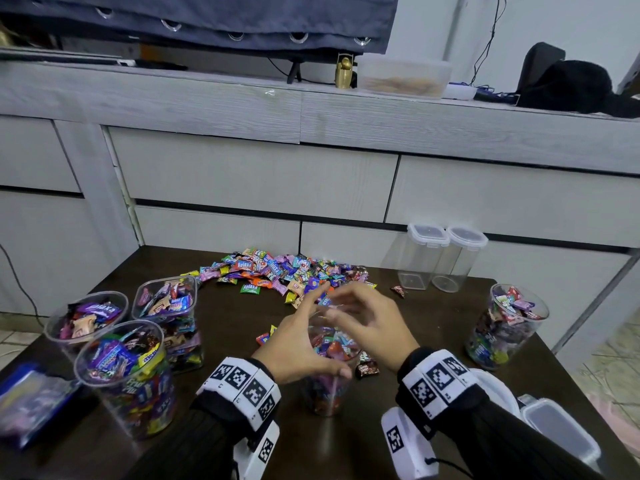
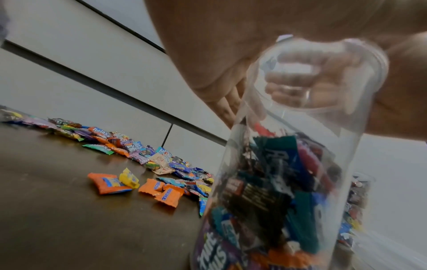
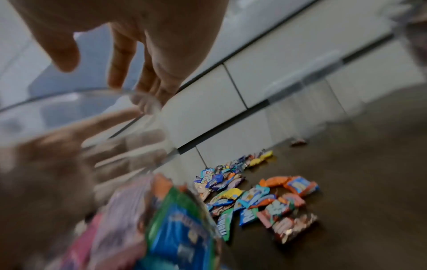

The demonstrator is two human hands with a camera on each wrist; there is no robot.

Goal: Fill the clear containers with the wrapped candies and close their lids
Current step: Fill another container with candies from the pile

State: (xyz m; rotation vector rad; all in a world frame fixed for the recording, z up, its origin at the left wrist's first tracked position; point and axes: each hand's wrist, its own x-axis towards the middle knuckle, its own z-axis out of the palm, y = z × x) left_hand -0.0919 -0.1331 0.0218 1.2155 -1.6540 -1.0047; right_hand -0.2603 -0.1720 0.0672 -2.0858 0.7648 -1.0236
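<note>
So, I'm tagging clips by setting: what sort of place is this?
Probably a room in a home: a low dark table set against grey drawers, with a curtain and household odds and ends on the counter behind.

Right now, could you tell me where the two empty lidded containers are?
In the head view, the two empty lidded containers stand side by side at the table's far right edge, beyond the candy pile, against the drawers.
</note>
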